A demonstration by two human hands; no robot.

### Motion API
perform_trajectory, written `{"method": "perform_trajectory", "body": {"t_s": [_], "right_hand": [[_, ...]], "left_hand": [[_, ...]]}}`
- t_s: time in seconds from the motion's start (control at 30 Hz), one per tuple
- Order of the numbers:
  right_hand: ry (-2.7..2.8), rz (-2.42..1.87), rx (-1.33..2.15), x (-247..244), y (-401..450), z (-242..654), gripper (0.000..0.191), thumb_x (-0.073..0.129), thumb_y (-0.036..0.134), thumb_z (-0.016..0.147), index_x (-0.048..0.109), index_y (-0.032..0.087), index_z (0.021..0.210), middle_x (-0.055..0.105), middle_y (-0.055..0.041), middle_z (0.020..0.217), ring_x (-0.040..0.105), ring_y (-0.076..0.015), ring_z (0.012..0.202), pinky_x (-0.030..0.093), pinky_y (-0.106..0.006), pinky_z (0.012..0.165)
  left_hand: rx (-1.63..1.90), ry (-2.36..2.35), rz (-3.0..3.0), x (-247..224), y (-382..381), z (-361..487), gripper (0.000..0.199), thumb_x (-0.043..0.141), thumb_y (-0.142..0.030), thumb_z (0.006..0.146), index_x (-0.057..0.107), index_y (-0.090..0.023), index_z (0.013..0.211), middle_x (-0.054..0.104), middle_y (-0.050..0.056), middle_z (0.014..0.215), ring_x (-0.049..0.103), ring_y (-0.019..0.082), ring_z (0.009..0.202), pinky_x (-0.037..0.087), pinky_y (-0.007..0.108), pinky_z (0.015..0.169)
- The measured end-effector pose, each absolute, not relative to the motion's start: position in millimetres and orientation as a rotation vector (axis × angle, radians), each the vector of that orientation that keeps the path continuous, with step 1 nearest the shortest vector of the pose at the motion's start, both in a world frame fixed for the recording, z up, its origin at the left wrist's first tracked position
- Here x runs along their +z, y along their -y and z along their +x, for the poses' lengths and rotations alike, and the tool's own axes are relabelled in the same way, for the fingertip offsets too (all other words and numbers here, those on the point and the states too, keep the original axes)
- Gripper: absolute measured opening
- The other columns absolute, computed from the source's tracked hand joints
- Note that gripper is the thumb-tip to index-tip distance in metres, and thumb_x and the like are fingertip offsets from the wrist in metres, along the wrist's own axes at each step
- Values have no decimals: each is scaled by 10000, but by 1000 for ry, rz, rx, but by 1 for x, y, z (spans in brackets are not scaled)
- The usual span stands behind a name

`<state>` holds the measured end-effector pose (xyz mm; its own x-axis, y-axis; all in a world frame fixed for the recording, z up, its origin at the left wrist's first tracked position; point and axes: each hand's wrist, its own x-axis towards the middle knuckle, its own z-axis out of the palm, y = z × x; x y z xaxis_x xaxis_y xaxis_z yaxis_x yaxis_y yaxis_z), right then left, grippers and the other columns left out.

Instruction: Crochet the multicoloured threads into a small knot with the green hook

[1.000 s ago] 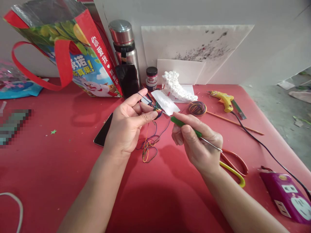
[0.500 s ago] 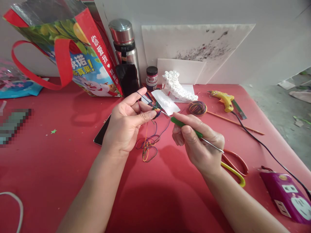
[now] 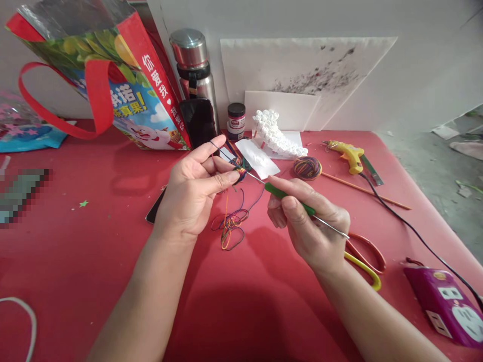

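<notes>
Left hand (image 3: 188, 193): pinching a small, dark multicoloured knotted-yarn piece (image 3: 240, 174) between thumb and fingers; thin dark yarn strand (image 3: 218, 148) over raised index finger.
Right hand (image 3: 309, 226): gripping a slim metal hook with a green handle (image 3: 276, 190), index finger along it.
Piece location: at left fingertips, above the smooth red table (image 3: 113, 281).
Hook tip: at piece's right edge; too small to tell if it's through a loop.
Strand tension: light, even. Too tight probably binds the hook; too slack could slip off.
Pinch: best right beside hook entry, so the piece doesn't twist.
Hook angle: shallow; avoid splitting plies.
Feed: loose multicoloured yarn tangle (image 3: 231, 226) lies below the hands; check for snags before pulling slack.
</notes>
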<state>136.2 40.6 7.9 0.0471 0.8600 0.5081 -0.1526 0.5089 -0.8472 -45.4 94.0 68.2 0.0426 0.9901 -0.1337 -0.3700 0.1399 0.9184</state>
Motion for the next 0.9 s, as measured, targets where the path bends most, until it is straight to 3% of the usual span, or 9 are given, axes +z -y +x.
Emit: {"method": "perform_trajectory", "body": {"t_s": [0.47,0.9], "right_hand": [[1332,-689,904,11,-39,140,336,664,229,1086,808,332,1372,650,-15,813,586,-137,650,516,-320,592],[1371,-684,924,16,-41,144,332,673,204,1087,814,313,1367,626,-11,805,561,-119,660,484,-307,605]], "left_hand": [[1270,-955,828,70,-94,-49,544,886,-20,614,809,-156,1135,725,-22,704,606,107,618,455,254,584],[1270,-982,876,71,-96,-51,678,889,-51,566,773,-97,1233,731,-18,693,583,87,594,416,202,525]]}}
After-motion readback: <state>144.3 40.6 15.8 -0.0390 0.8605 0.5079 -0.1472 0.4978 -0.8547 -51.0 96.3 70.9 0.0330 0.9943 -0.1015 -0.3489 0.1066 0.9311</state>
